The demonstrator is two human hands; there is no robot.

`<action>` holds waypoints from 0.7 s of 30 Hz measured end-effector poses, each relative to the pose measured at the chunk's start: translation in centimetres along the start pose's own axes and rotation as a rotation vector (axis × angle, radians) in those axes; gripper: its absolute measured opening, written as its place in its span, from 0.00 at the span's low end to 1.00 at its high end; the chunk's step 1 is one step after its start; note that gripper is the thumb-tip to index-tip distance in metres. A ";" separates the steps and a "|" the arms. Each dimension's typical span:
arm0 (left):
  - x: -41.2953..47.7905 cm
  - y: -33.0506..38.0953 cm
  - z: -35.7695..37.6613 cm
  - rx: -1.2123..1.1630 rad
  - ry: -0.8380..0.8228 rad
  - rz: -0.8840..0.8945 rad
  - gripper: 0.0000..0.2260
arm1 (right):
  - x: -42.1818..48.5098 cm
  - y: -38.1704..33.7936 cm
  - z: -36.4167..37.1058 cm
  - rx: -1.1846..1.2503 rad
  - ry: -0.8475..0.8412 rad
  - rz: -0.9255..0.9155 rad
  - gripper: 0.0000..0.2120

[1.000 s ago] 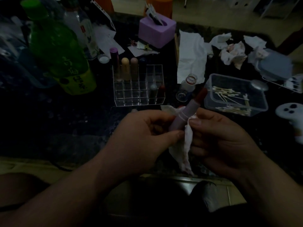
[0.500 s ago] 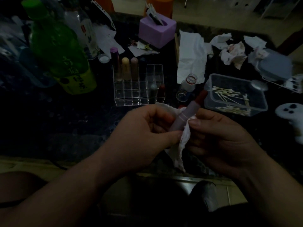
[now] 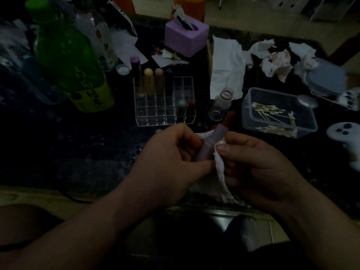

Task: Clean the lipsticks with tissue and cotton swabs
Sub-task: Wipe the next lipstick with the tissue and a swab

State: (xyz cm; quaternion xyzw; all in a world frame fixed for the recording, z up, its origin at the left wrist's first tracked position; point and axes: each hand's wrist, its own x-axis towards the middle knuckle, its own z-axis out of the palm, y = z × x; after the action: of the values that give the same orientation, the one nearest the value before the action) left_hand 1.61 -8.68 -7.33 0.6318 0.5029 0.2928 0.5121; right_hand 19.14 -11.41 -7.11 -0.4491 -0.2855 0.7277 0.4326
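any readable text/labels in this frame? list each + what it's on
None fully legible.
Green bottle, yellow label: large dark East Asian characters, too dim and blurred to read.
Clear bottle behind it: a small red mark and print, too small to read.
Nothing visible on the lipsticks or the cotton swab box.

Seven lipsticks (image 3: 219, 133) (six racked), two bottles (image 3: 66, 53), one swab box (image 3: 278, 112), two hands (image 3: 171, 162).
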 end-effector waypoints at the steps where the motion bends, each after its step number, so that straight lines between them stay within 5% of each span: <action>1: 0.0 -0.1 0.1 -0.003 0.008 -0.004 0.13 | 0.1 0.1 0.0 0.000 0.000 0.008 0.08; 6: 0.2 -0.3 0.4 0.007 0.074 -0.035 0.13 | 0.3 0.8 0.5 0.047 -0.017 -0.024 0.18; 16: 0.7 -1.0 -0.6 -0.081 -0.051 -0.056 0.14 | 0.4 1.2 0.6 -0.359 0.283 -0.182 0.08; 21: 2.0 -1.0 -4.2 -0.065 0.118 -0.068 0.09 | 0.5 0.3 -0.7 -0.396 0.372 -0.175 0.05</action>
State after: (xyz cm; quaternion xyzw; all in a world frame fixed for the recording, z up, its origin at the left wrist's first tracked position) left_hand -1.82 -5.31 -7.32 0.5792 0.5435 0.3280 0.5115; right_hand 19.58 -11.07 -7.84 -0.6243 -0.3755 0.5230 0.4424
